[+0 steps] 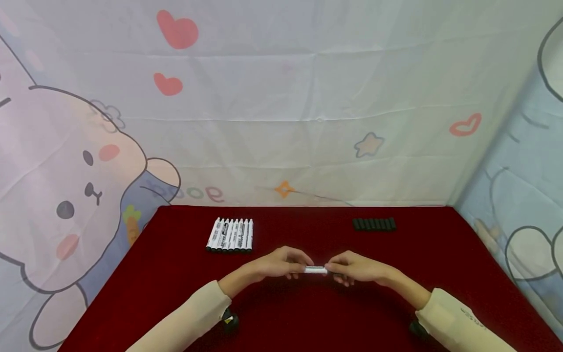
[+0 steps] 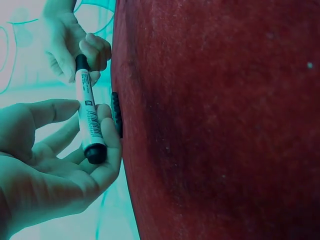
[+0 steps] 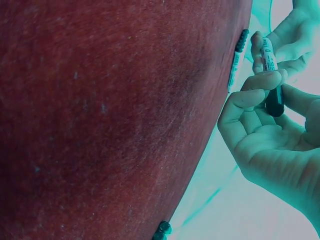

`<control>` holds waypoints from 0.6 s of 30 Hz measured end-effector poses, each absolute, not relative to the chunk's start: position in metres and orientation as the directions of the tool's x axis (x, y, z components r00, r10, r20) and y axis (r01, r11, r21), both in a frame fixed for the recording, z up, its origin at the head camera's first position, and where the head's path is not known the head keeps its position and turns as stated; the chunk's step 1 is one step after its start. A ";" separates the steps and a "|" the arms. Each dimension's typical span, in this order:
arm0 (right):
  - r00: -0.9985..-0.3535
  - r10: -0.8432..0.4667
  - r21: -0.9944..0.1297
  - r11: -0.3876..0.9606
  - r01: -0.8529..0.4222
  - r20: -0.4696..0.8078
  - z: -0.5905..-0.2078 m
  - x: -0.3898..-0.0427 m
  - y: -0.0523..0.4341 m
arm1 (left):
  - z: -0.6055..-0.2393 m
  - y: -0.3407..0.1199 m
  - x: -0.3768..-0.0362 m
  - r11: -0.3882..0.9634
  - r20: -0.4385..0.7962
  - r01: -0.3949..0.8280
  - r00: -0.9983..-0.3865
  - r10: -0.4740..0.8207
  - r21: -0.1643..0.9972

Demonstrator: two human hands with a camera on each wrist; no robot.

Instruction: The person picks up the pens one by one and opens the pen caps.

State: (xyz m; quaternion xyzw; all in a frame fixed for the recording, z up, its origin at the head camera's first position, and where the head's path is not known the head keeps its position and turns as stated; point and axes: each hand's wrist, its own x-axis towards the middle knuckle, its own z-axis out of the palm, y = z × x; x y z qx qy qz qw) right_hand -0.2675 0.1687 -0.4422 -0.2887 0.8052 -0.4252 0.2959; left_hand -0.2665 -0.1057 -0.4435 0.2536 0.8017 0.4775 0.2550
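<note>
A white marker [image 1: 315, 269] with printed text is held level between both hands over the red table. My left hand [image 1: 281, 262] pinches the barrel near its black plug end, between thumb and fingers. At the other end, my right hand [image 1: 354, 267] grips the black cap [image 3: 275, 102] with its thumb and curled fingers. In the left wrist view the marker [image 2: 89, 107] points away from my left hand [image 2: 55, 160] to my right hand [image 2: 75, 50]. Cap and barrel meet in line; whether the cap is fully seated I cannot tell.
A row of several white markers [image 1: 230, 235] lies at the back left of the red tablecloth [image 1: 299, 230]. Several black caps [image 1: 374, 224] lie side by side at the back right. A printed cloth [image 1: 264, 83] hangs behind the table and along its sides.
</note>
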 end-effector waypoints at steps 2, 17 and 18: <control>-0.656 -0.720 -0.858 0.466 -0.217 -0.226 -0.441 -0.267 0.168 | -0.442 -0.103 -0.266 0.430 -0.172 0.176 -0.735 0.656 0.885; -0.611 -0.750 -0.865 0.458 -0.204 -0.253 -0.442 -0.263 0.165 | -0.441 -0.090 -0.259 0.490 -0.075 0.366 -0.737 0.672 0.791; -0.606 -0.752 -0.865 0.461 -0.200 -0.260 -0.443 -0.263 0.164 | -0.442 -0.090 -0.259 0.487 -0.054 0.394 -0.733 0.679 0.779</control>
